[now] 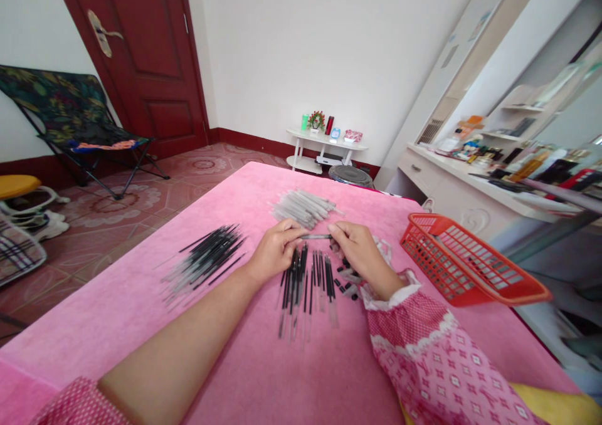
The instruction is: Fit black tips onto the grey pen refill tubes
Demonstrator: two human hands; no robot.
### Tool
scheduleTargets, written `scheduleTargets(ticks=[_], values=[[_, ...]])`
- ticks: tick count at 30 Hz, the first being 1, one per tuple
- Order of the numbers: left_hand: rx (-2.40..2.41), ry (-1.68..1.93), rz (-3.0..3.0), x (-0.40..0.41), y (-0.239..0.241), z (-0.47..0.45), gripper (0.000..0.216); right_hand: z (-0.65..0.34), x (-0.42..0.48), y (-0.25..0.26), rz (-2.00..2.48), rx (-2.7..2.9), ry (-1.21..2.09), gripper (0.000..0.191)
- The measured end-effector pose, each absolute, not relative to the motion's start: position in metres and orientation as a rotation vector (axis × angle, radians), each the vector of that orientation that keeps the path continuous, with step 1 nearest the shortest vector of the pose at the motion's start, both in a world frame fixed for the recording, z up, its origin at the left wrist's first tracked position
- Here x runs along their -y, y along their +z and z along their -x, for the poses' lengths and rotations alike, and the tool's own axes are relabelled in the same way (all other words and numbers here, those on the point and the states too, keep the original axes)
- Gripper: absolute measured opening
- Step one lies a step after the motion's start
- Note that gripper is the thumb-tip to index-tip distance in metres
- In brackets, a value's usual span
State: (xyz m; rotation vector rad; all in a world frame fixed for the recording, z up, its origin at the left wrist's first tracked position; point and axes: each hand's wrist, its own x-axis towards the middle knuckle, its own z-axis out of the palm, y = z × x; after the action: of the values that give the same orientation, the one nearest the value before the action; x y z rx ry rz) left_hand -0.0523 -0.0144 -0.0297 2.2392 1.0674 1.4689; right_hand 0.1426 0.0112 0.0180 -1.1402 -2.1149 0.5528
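Note:
Over a pink table (141, 312), my left hand (275, 249) and my right hand (357, 252) pinch the two ends of one grey pen barrel (316, 236), held level between them. Both hands are closed on it. Under the hands lies a row of black ink refills (305, 287). Small black caps (347, 282) are scattered by my right wrist. A heap of grey pen barrels (303, 207) sits just beyond the hands. A pile of black-and-clear refills (207, 259) lies to the left.
A red plastic basket (465, 262) stands at the table's right edge. Beyond are a white dresser with bottles (475, 168), a small white stand (324, 146), a folding chair (70, 118) and a red door (141, 55).

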Motion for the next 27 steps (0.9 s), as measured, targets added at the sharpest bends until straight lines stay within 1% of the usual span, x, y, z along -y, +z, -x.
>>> scheduleTargets(ticks=[2,7,12,15,19,22,25,27], values=[[-1.070,1.498,-2.223,0.014,-0.030,0.052,0.032,-0.145,-0.013,0.018,1.153,2.109,0.529,0.040],[-1.157,1.621,-2.121,0.012,-0.030,0.055,0.027,-0.157,-0.024,0.016,1.182,2.089,0.517,0.027],[-1.132,1.569,-2.160,0.013,-0.029,0.053,0.028,-0.154,-0.021,0.019,1.078,2.060,0.612,0.023],[-1.110,1.545,-2.181,0.014,-0.029,0.051,0.029,-0.147,-0.013,0.023,1.006,2.126,0.590,0.019],[-1.086,1.527,-2.217,0.015,-0.029,0.052,0.033,-0.144,-0.009,0.023,1.057,2.172,0.501,0.032],[-1.086,1.495,-2.282,0.015,-0.029,0.053,0.037,-0.144,-0.011,0.019,1.117,2.151,0.606,0.037],[-1.087,1.482,-2.307,0.015,-0.029,0.054,0.039,-0.143,-0.011,0.019,1.107,2.134,0.678,0.032],[-1.079,1.491,-2.301,0.015,-0.029,0.053,0.040,-0.142,-0.010,0.021,1.074,2.152,0.622,0.026]])
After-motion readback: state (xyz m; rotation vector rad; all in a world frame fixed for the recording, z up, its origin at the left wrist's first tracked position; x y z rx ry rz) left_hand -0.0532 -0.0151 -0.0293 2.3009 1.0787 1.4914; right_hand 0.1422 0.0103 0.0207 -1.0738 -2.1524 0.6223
